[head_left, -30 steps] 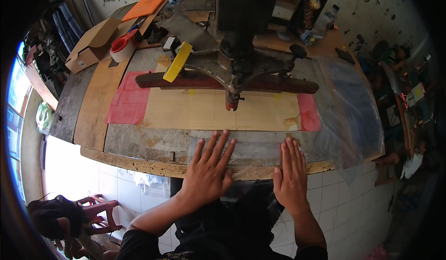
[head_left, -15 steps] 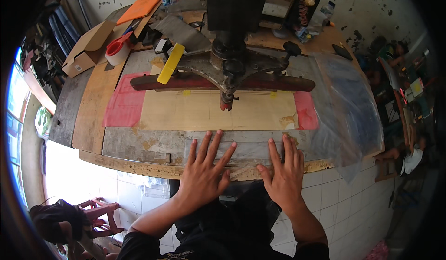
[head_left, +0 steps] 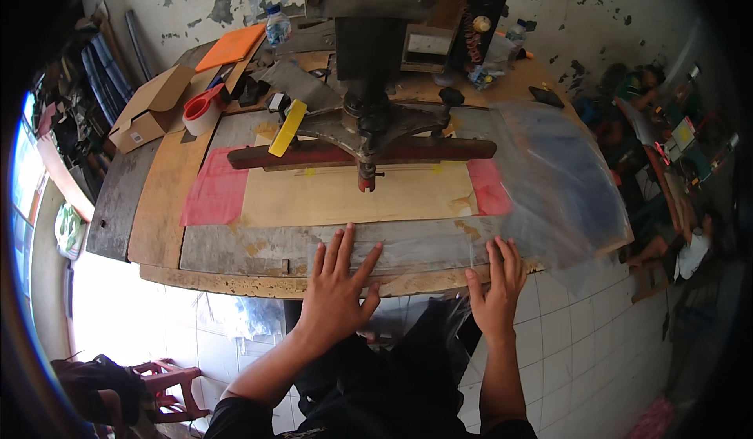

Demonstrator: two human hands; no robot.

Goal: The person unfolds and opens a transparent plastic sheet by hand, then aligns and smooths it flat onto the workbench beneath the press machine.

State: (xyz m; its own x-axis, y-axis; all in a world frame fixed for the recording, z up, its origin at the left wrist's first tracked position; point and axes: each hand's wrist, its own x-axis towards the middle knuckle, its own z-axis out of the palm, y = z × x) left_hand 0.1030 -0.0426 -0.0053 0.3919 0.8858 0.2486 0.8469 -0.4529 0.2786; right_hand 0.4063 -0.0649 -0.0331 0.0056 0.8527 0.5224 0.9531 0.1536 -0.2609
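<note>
My left hand lies flat near the table's front edge, fingers spread, on a clear plastic sheet. Its fingertips reach almost to the tan board. Farther right, my right hand has its fingers stretched and a little bent, thumb apart, at the sheet's right end beside a pile of clear plastic sheets. Neither hand grips anything. The board, with pink pieces at both ends, lies beneath a dark metal press head with a long bar. A yellow strip hangs on the press.
On the table's left stand a cardboard box and a tape roll in a red holder. An orange folder and a water bottle are at the back. A pink stool stands lower left; people sit nearby on both sides.
My right hand has moved right, away from my left hand, toward the plastic pile. The left hand stays nearly in place on the sheet. The whole view has shifted slightly.
</note>
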